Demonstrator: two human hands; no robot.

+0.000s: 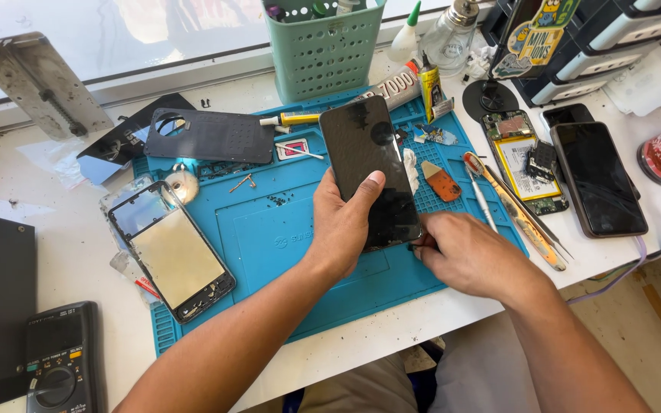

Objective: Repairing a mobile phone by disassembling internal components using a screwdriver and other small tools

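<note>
A white desk (70, 252) stands under a bright window, its sill running along the top; most of the desk's middle is covered by a blue mat (269, 229), ribbed and pocketed at its edges; bare tan floor shows at the lower right.

The left hand (342, 222) has its grip closed round a black screen (369, 172), thumb on the glass, fingers behind; the screen is held tilted above the mat's centre, its top end toward the window. The right hand (460, 252) sits at the screen's lower right corner, fingertips pinched together on something small and dark there; what it is I cannot tell.

On the mat's left lies an opened phone frame (174, 252), its pale inner plate up; above it a dark back cover (208, 136) with a round hole. A green basket (323, 50) stands at the mat's far edge, glue tubes (399, 86) just beside it; a bottle (451, 34) is near them. An orange scraper (443, 183) lies just right of the screen; tweezers (518, 210) and a screwdriver lie beyond it, close to the right hand. Further right, an open phone (520, 157) showing its battery, then a dark phone (597, 177). A multimeter (59, 359) rests at the lower left corner.
</note>
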